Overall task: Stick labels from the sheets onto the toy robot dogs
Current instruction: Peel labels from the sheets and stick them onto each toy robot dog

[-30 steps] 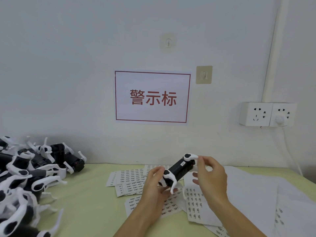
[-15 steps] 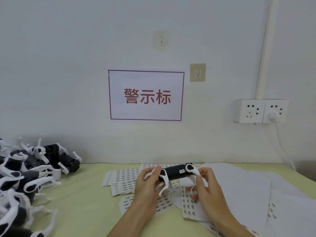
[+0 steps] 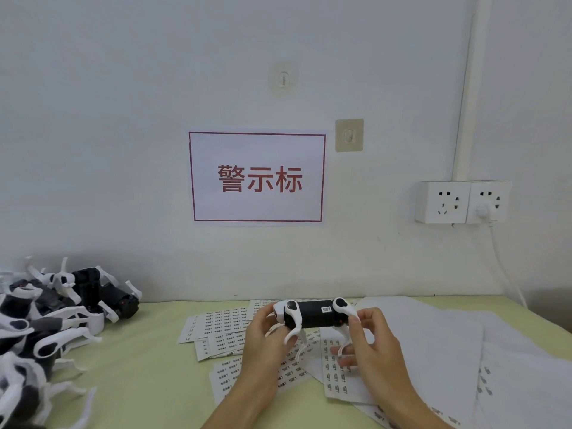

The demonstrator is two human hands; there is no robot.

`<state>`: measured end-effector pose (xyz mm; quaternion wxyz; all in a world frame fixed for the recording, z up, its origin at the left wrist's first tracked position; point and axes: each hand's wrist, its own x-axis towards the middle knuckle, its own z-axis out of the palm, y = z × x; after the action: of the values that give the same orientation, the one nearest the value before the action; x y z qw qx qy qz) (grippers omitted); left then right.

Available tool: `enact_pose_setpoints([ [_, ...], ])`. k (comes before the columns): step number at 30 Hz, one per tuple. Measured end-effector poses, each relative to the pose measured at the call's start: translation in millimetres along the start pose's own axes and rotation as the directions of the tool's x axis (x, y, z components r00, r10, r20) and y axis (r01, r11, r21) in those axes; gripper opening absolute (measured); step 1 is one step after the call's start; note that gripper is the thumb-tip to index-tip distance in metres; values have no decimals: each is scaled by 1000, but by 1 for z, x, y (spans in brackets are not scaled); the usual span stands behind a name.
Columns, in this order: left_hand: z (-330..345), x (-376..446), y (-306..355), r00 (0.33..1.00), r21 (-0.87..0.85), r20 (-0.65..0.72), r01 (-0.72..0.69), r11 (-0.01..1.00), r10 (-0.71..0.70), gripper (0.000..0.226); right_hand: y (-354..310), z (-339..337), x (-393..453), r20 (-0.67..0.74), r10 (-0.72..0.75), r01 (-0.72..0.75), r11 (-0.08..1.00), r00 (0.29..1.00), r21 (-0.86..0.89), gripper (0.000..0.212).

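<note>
A black toy robot dog (image 3: pixel 314 315) with white legs is held level above the table between both hands, a small white label showing on its side. My left hand (image 3: pixel 263 342) grips its left end, fingers curled round the front legs. My right hand (image 3: pixel 373 345) holds the right end by a rear leg, lower fingers touching a label sheet (image 3: pixel 335 376). More label sheets (image 3: pixel 216 326) lie fanned out on the yellow-green table (image 3: pixel 148 366) beneath.
A heap of black-and-white toy dogs (image 3: pixel 46 323) fills the left side of the table. Blank white sheets (image 3: pixel 464 351) cover the right side. On the wall hang a red-bordered sign (image 3: pixel 257 178) and a socket block (image 3: pixel 462 202) with a cord.
The toy dog has turned from tilted to level and come lower, toward the sheets. My right hand has dropped from the upper leg to the rear leg, fingers now touching the sheet.
</note>
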<state>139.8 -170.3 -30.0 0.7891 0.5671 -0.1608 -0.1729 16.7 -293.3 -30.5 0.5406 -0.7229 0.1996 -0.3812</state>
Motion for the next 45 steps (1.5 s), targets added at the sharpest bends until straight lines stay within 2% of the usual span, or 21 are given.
enact_pose_setpoints([
  [3, 1, -2, 2, 1000, 3, 6, -12, 1000, 12, 32, -1, 0, 1, -8, -12, 12, 1000, 1000, 2, 10],
  [6, 3, -5, 4, 996, 65, -13, -84, 994, 85, 28, 0, 2, 0, -10, -37, 37, 999, 999, -18, 6],
  [9, 9, -9, 10, 979, 178, -18, -196, 964, 202, 34, 3, 2, 0, -10, -66, 64, 994, 998, -86, 31],
  [11, 13, -11, 16, 969, 248, 39, -245, 937, 243, 40, 5, 1, 0, -10, -53, 51, 992, 999, -120, 43],
  [13, 16, -11, 27, 961, 283, 124, -272, 920, 246, 44, 6, 0, 2, -31, -24, 19, 990, 999, -139, 46],
  [16, 19, -12, 46, 938, 305, 246, -314, 899, 244, 47, 6, -2, 2, -72, -26, 14, 987, 997, -159, 37],
  [18, 22, -13, 55, 922, 328, 282, -354, 876, 267, 48, 3, -1, 0, -53, -58, 49, 986, 997, -157, 31],
  [22, 23, -17, 65, 917, 347, 295, -364, 864, 268, 51, -5, 2, -5, -10, -151, 149, 982, 988, -114, 30],
  [25, 20, -17, 69, 915, 364, 318, -360, 859, 248, 40, -10, 1, -6, 6, -171, 171, 981, 985, -95, 25],
  [28, 17, -15, 72, 931, 298, 282, -316, 901, 234, 27, -17, -4, -3, -3, -183, 182, 981, 983, -62, 27],
  [30, 13, -13, 74, 942, 226, 260, -273, 935, 212, 27, -23, -10, 4, -2, -172, 172, 985, 985, -30, 28],
  [32, 10, -12, 75, 951, 140, 251, -221, 965, 182, 27, -32, -19, 13, 58, -112, 111, 994, 992, 7, 24],
  [35, 9, -9, 74, 956, -23, 262, -127, 992, 128, 21, -47, -37, 25, 225, 2, -12, 999, 974, 40, 14],
  [37, 10, -9, 73, 951, -94, 294, -72, 993, 96, 24, -54, -48, 30, 359, 82, -116, 991, 930, 73, 16],
  [39, 13, -10, 68, 943, -127, 323, -36, 991, 75, 26, -59, -60, 34, 517, 138, -239, 962, 845, 133, 30],
  [42, 21, -16, 60, 944, -105, 325, -21, 994, 54, 27, -65, -79, 39, 624, 163, -303, 945, 764, 124, 44],
  [45, 37, -24, 51, 962, 82, 271, -64, 995, 40, 27, -63, -103, 46, 602, 231, -322, 946, 764, 45, 44],
])
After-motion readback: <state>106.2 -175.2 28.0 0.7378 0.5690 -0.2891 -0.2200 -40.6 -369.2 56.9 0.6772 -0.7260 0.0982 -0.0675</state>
